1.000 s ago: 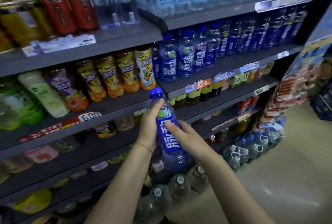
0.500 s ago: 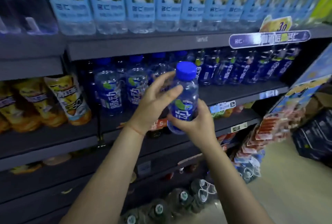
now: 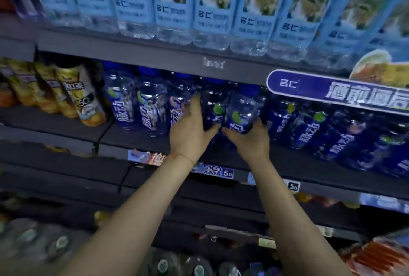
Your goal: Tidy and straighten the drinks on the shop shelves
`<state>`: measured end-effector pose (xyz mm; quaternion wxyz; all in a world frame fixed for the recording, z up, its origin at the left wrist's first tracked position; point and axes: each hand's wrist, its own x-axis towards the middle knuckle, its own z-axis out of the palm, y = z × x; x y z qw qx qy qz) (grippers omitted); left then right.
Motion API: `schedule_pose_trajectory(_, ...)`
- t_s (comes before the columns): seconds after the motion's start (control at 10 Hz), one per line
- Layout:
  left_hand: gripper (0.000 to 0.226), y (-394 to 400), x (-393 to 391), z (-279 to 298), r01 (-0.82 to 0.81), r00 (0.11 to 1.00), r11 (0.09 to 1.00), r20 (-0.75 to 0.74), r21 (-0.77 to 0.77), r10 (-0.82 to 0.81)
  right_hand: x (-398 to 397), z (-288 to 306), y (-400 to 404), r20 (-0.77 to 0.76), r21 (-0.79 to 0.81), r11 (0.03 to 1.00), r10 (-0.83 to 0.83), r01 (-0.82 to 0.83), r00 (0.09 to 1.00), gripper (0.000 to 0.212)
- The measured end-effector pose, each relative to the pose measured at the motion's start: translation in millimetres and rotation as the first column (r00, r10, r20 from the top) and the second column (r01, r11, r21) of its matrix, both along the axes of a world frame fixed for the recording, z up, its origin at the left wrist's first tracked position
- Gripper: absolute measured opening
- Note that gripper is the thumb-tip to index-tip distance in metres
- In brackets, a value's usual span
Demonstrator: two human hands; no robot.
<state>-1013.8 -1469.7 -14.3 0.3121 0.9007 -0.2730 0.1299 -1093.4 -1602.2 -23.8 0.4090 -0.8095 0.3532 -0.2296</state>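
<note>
Both hands reach into the middle shelf [image 3: 155,140], near the centre of the view. The right hand [image 3: 250,140] grips from below a blue-label bottle [image 3: 240,111], which stands on that shelf inside the row of same blue bottles [image 3: 309,129]. The left hand [image 3: 190,129] is at 9 o'clock from this bottle; its fingers go around the neighbour bottle [image 3: 212,109], thumb in front. At 12 o'clock stands a row of water bottles [image 3: 212,5], at 9 o'clock yellow drinks [image 3: 73,94].
</note>
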Motion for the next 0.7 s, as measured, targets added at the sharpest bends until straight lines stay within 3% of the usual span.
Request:
schedule_pose_trajectory(0.2, 0.083, -12.5, -13.4, -4.2, -0.103, 0.995, 0.994, -0.014, -0.042, 0.103, -2.3, -14.1, -15.0, 0.095, -0.02, 0.997, 0.075, -0.073, 0.993, 0.101)
schedule_pose_trajectory(0.4, 0.085, -14.5, -18.7, -1.3, -0.15, 0.988, 0.988, -0.053, -0.04, 0.148, -13.0, -21.6, -18.5, 0.092, -0.012, 0.993, 0.117, -0.117, 0.989, 0.064)
schedule_pose_trajectory(0.5, 0.089, -5.6, -22.2, 7.1, -0.085, 0.987, 0.996, -0.135, 0.019, 0.086, -31.2, -9.9, -15.3, 0.124, 0.05, 0.987, 0.144, -0.151, 0.982, 0.06)
schedule_pose_trajectory(0.6, 0.084, 17.3, -32.3, 17.8, -0.053, 0.979, 0.999, -0.199, 0.013, 0.054, -52.0, -0.8, -5.8, 0.125, 0.023, 0.992, 0.124, -0.127, 0.984, 0.048)
schedule_pose_trajectory(0.7, 0.057, 46.6, -53.3, 32.0, 0.012, 0.984, 0.997, -0.174, -0.079, -0.025, -70.0, 22.2, 20.4, 0.208, -0.014, 0.983, 0.182, -0.183, 0.961, 0.023)
